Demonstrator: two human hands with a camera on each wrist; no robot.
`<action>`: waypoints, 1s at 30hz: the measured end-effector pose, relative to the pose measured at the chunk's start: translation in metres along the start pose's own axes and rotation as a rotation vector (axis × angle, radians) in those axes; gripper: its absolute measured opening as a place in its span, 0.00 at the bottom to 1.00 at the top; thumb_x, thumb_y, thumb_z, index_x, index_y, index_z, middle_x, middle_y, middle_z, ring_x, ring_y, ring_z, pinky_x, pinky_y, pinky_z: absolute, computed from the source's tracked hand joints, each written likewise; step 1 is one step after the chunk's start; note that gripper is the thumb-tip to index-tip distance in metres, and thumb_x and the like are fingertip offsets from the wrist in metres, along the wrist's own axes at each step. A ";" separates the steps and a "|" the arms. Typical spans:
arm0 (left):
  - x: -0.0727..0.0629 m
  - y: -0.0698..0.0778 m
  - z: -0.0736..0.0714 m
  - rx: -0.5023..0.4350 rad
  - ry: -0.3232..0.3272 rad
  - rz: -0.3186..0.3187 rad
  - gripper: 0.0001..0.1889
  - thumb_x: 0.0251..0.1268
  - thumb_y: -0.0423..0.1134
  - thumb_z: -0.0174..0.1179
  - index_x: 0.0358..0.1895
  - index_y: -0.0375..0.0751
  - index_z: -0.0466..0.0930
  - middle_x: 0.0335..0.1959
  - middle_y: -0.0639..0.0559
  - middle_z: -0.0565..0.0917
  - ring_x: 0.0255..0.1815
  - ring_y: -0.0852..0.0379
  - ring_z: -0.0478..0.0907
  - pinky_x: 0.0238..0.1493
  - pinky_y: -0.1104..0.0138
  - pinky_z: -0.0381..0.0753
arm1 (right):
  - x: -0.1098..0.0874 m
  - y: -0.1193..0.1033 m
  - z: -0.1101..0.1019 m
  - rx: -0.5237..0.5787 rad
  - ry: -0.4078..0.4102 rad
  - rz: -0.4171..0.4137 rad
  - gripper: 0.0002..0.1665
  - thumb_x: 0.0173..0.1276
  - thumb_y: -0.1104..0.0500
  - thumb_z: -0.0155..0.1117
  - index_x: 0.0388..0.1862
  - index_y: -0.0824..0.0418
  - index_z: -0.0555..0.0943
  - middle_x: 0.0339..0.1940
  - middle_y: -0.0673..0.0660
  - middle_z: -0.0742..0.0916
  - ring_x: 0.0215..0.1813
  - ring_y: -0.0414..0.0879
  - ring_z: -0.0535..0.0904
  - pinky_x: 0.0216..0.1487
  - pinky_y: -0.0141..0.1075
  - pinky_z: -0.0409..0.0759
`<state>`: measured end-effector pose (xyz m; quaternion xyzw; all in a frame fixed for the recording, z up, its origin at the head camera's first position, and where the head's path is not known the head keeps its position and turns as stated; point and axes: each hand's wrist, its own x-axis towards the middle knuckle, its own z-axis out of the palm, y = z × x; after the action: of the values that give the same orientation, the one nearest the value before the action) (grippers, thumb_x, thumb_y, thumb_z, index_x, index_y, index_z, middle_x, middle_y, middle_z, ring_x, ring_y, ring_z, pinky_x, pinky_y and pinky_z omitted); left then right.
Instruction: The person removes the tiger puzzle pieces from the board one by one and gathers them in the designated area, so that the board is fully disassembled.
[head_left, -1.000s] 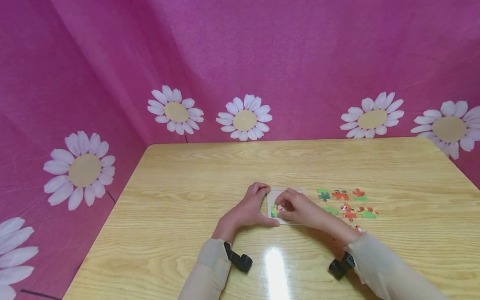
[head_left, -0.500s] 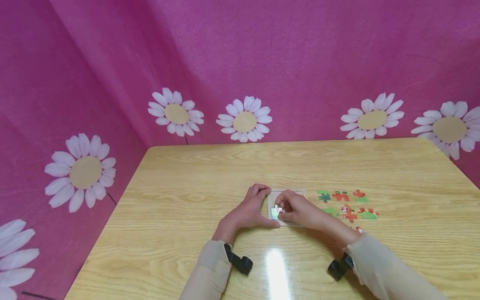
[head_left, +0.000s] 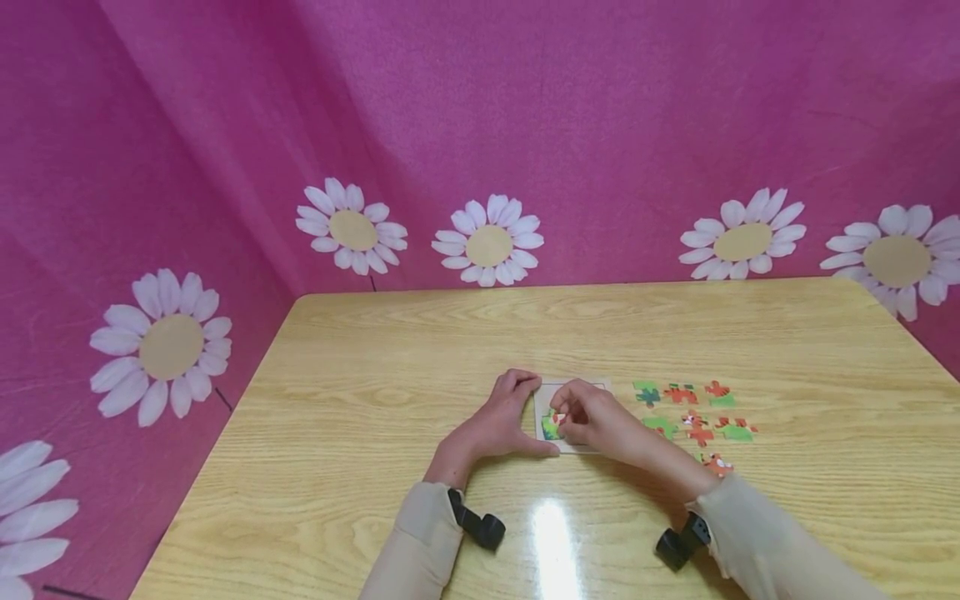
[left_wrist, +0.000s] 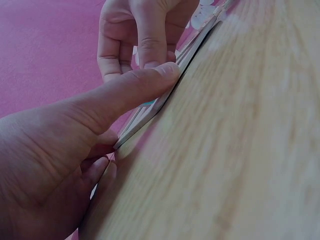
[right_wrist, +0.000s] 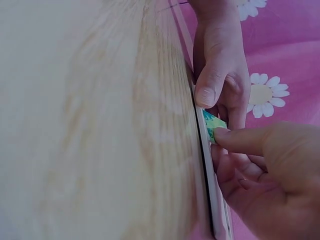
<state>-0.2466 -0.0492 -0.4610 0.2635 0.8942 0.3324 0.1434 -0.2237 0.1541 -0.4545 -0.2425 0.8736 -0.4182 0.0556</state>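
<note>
In the head view a pale, flat puzzle board (head_left: pixel 592 447) lies on the table. My left hand (head_left: pixel 498 421) grips it at its left side, the thumb along the near edge and the fingers at the far left corner. With thumb and fingers, my right hand (head_left: pixel 600 421) pinches a green puzzle piece (head_left: pixel 551 427) with red and white marks over the board's left part. The right wrist view shows this puzzle piece (right_wrist: pixel 212 125) tilted up from the board, and the left wrist view shows my left thumb (left_wrist: pixel 135 90) on the board's edge (left_wrist: pixel 145 117).
Several loose puzzle pieces lie right of the board, among them a green one (head_left: pixel 647 393), an orange one (head_left: pixel 680 392) and an orange and white one (head_left: pixel 716 464) near my right forearm. The wooden table (head_left: pixel 360 375) meets a pink daisy-print curtain (head_left: pixel 600 125) behind.
The puzzle piece in my right hand has changed its tilt slightly, since the glare on it has gone. My right forearm has shifted a little, uncovering more of the loose pieces. My left hand stays put.
</note>
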 end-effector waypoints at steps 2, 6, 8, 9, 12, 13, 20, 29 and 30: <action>0.000 0.000 0.000 0.002 0.002 0.003 0.55 0.44 0.56 0.76 0.75 0.40 0.57 0.72 0.51 0.57 0.73 0.56 0.55 0.74 0.60 0.64 | 0.000 0.001 0.000 0.006 0.005 0.006 0.11 0.62 0.71 0.65 0.42 0.66 0.75 0.33 0.56 0.81 0.35 0.35 0.74 0.37 0.26 0.75; 0.000 0.000 0.000 0.007 0.006 0.012 0.55 0.44 0.56 0.76 0.75 0.40 0.57 0.72 0.50 0.58 0.73 0.56 0.56 0.74 0.60 0.64 | -0.001 0.001 -0.001 0.006 0.014 0.013 0.10 0.63 0.70 0.65 0.42 0.65 0.75 0.34 0.56 0.82 0.36 0.35 0.74 0.37 0.26 0.76; 0.000 0.000 0.001 0.005 0.006 0.014 0.55 0.44 0.56 0.76 0.75 0.40 0.57 0.72 0.50 0.58 0.73 0.56 0.56 0.74 0.60 0.65 | -0.002 0.001 -0.002 0.013 0.021 0.012 0.10 0.64 0.70 0.65 0.42 0.65 0.76 0.35 0.56 0.82 0.36 0.36 0.74 0.38 0.26 0.76; 0.000 0.000 0.001 0.002 0.004 0.013 0.55 0.44 0.56 0.76 0.75 0.40 0.57 0.72 0.50 0.58 0.73 0.56 0.56 0.74 0.60 0.65 | -0.003 0.001 -0.002 0.020 0.025 0.011 0.10 0.63 0.69 0.66 0.42 0.65 0.76 0.35 0.56 0.82 0.37 0.36 0.74 0.38 0.26 0.76; 0.000 0.000 0.001 -0.001 0.000 0.011 0.55 0.45 0.56 0.76 0.76 0.40 0.57 0.72 0.50 0.58 0.73 0.56 0.56 0.74 0.60 0.65 | -0.004 0.002 -0.003 0.042 0.041 -0.002 0.11 0.63 0.69 0.66 0.42 0.65 0.76 0.36 0.57 0.82 0.37 0.35 0.74 0.38 0.26 0.76; 0.000 -0.001 0.001 0.001 -0.003 0.010 0.55 0.45 0.56 0.76 0.76 0.40 0.57 0.72 0.51 0.58 0.73 0.56 0.56 0.74 0.61 0.65 | -0.005 0.003 -0.003 0.051 0.045 -0.006 0.11 0.63 0.70 0.66 0.43 0.66 0.76 0.36 0.57 0.82 0.37 0.35 0.75 0.38 0.26 0.76; 0.001 -0.001 0.000 0.005 0.000 0.003 0.55 0.45 0.56 0.76 0.76 0.41 0.57 0.72 0.51 0.58 0.73 0.56 0.55 0.74 0.60 0.64 | -0.008 0.006 -0.006 0.097 0.070 0.005 0.12 0.63 0.71 0.66 0.44 0.66 0.77 0.36 0.58 0.83 0.37 0.34 0.75 0.38 0.26 0.78; 0.000 0.000 0.000 0.009 0.003 0.005 0.55 0.45 0.57 0.76 0.75 0.41 0.57 0.72 0.51 0.57 0.73 0.56 0.55 0.74 0.60 0.65 | -0.016 0.008 -0.012 0.120 0.087 0.020 0.12 0.64 0.71 0.64 0.46 0.67 0.76 0.36 0.59 0.82 0.36 0.34 0.75 0.35 0.26 0.78; 0.000 -0.001 0.000 0.010 0.002 0.005 0.55 0.45 0.56 0.76 0.75 0.41 0.57 0.72 0.51 0.57 0.73 0.56 0.55 0.74 0.60 0.65 | -0.018 0.008 -0.013 0.120 0.090 0.022 0.12 0.64 0.71 0.64 0.46 0.67 0.76 0.36 0.59 0.82 0.36 0.34 0.75 0.35 0.26 0.78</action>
<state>-0.2464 -0.0498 -0.4613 0.2660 0.8954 0.3285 0.1404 -0.2150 0.1756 -0.4545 -0.2101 0.8512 -0.4797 0.0351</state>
